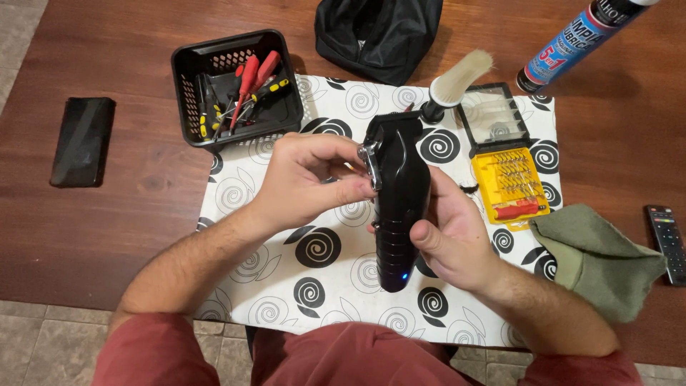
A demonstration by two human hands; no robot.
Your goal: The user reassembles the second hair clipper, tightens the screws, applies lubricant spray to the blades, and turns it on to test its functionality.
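Glossy black plastic catches the light on the hair clipper [397, 207], which the person holds just above a white mat [286, 286] printed with black spirals. From the head view, the right hand [454, 232] is wrapped around the clipper's body from beneath, thumb pressed on its ribbed side, clamped firmly on it. A small blue light glows near the clipper's lower end. The left hand [307, 179] comes in from the other side, thumb and fingertips pinched together on the shiny metal lever at the clipper's upper left edge.

The mat lies on a dark wooden table [143, 214]. At its upper left corner sits a black basket [187, 93] holding red and yellow-handled screwdrivers [250, 82]. Just behind the clipper's blade end lies a pale-bristled brush [457, 82], and beside that an open yellow case of screwdriver bits [511, 182] with its clear lid folded back. A green cloth [600, 257] is bunched at the mat's right edge, near a black remote [668, 239]. A spray can [579, 39] lies at the top right, a black pouch [379, 32] at top centre, a dark phone [82, 141] far left.
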